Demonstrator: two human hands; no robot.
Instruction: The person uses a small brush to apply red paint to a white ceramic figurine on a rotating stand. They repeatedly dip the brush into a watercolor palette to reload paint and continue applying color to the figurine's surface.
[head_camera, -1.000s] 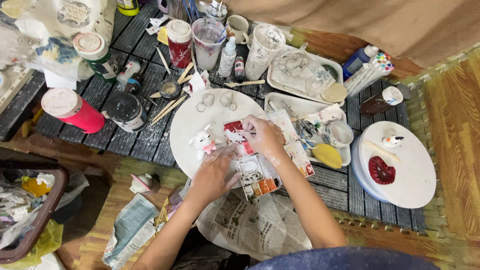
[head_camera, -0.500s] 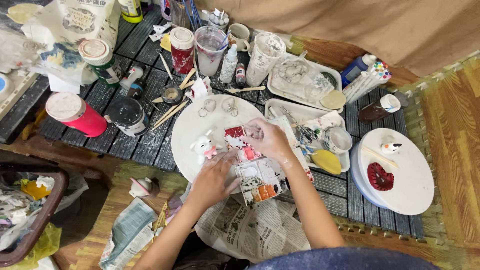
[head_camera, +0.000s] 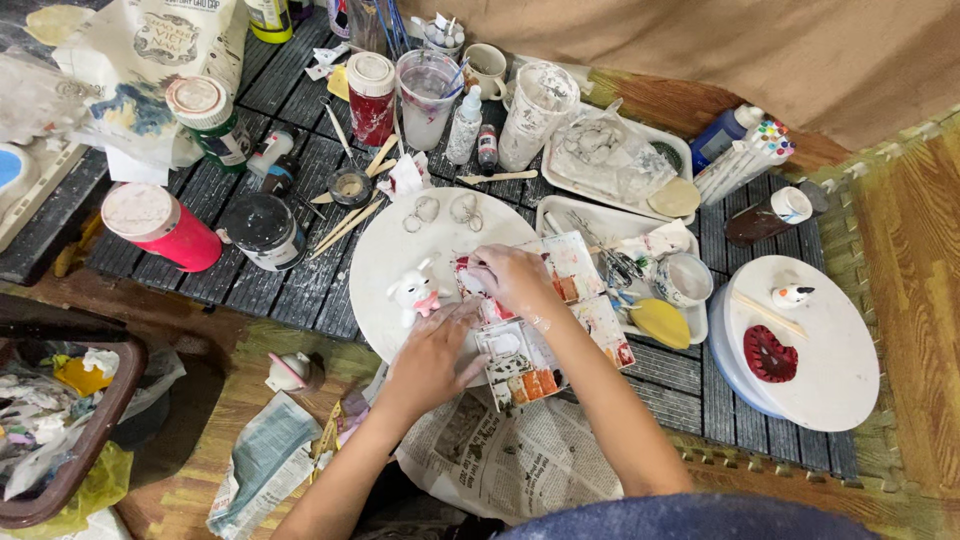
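Meanwhile our hands hardly moved: right hand curls over the paint palette, left hand flattens on its near edge, beside the white figurine.

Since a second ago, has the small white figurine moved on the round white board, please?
No. The white figurine stands in the same spot on the round board, left of the paint palette.

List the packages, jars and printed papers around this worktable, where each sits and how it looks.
Bag: far left, white, crumpled, printed.
Pink jar: left edge, lying over, white lid.
Green jar: beside the bag, white lid.
Red jar: far middle, upright.
Black tub: right of the pink jar.
Brown bottle: right, lying, white cap.
Newspaper: under the arms, grey print.
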